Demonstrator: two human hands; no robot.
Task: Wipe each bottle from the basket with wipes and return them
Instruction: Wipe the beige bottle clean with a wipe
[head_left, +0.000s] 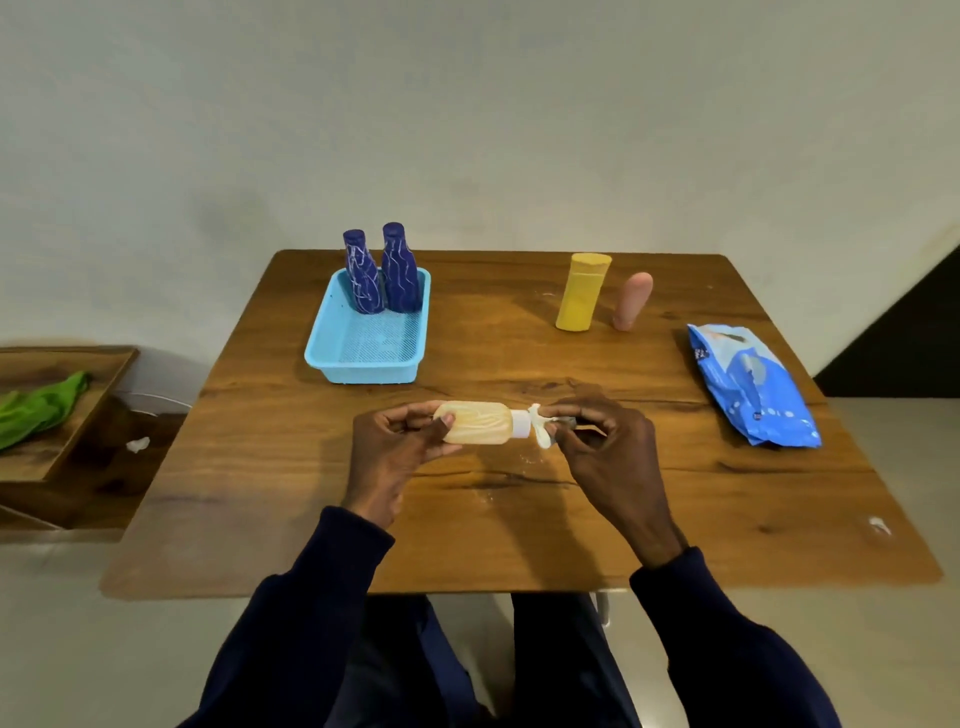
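1. A left hand (400, 441) holds a pale orange bottle (475, 423) sideways above the middle of a wooden table (519, 530), fingers curled round its base.
2. The right hand (608, 447) pinches a small white wipe (543, 431) against the bottle's white cap (521, 422).
3. Behind them, a blue basket (363, 371) holds two upright dark blue bottles (362, 278).
4. To the right stand a yellow bottle (582, 291) and a pink bottle (631, 301), with a blue wipes pack (748, 384) lying nearby.

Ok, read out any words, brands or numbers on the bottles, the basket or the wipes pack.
Wipes pack: small dark print, too blurred to read.
Blue bottles: white squiggles only, no words.
Yellow bottle, pink bottle, pale orange bottle, basket: no print visible.
So nothing here can be read.
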